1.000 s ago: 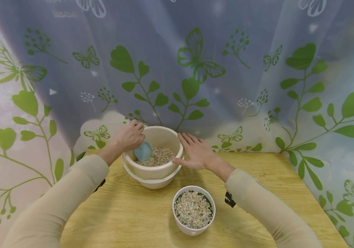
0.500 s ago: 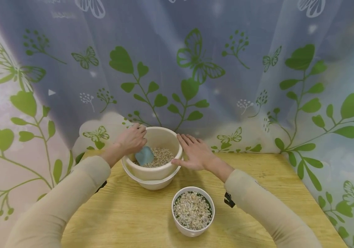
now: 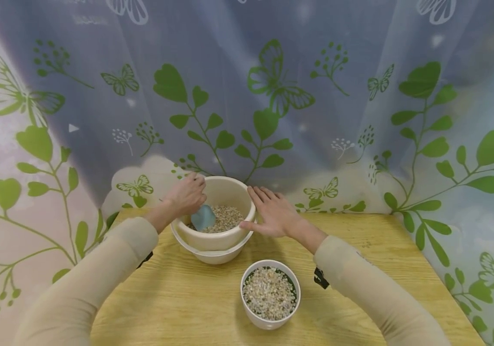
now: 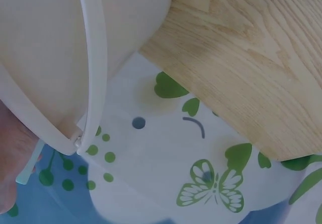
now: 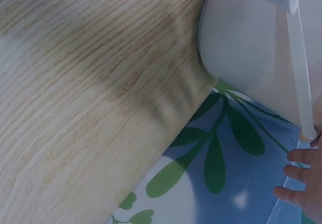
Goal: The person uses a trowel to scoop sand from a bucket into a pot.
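Observation:
In the head view, a cream bucket [image 3: 222, 191] stands toward the back of the table, part filled with small pale-brown gravel [image 3: 227, 218]. Its bail handle [image 4: 95, 58] hangs down along the outside. My left hand [image 3: 185, 193], over the bucket's left rim, grips a light-blue scoop [image 3: 203, 218] whose blade is down at the gravel. The scoop handle's end [image 4: 30, 164] sticks out of the left hand in the left wrist view. My right hand [image 3: 274, 211] rests on the bucket's right rim, its fingers straight and the thumb apart.
A smaller white bowl [image 3: 268, 324] heaped with similar gravel, dark green showing at its edge, stands nearer on the wooden table [image 3: 173, 302]. A curtain [image 3: 247, 120] printed with leaves and butterflies hangs close behind the bucket and along both sides.
My left hand and the scoop have moved slightly to the right and downward in the bucket. The right hand has stayed on the rim.

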Demonstrator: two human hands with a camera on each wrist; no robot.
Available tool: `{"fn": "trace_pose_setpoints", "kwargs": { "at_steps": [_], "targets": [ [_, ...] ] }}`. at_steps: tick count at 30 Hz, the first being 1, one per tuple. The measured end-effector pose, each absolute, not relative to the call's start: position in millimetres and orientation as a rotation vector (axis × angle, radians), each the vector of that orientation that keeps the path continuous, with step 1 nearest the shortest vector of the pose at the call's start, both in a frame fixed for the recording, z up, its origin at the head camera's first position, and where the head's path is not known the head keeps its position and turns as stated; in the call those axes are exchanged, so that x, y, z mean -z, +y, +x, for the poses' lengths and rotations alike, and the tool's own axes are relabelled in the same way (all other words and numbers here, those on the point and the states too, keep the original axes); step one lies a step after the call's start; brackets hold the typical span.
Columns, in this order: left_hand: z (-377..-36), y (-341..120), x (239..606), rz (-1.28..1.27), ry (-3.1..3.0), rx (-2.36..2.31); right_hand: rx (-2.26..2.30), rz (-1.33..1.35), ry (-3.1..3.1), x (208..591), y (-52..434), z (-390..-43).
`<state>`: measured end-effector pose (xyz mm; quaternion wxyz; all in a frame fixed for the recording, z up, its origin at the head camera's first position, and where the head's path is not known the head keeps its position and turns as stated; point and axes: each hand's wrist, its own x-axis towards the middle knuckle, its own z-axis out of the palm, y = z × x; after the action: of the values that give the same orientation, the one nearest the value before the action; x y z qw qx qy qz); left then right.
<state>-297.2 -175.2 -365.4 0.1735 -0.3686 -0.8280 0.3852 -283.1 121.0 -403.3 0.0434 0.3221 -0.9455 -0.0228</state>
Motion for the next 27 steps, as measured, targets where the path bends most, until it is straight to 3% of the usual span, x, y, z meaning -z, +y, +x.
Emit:
{"fn": "trace_pose_setpoints", "kwargs": {
  "at_steps": [27],
  "targets": [
    [-291.8,-170.8,370.3,-1.012,-2.459,-1.044,0.018,0.994,-2.897,402.3,122.2,-281.2]
  ]
}}
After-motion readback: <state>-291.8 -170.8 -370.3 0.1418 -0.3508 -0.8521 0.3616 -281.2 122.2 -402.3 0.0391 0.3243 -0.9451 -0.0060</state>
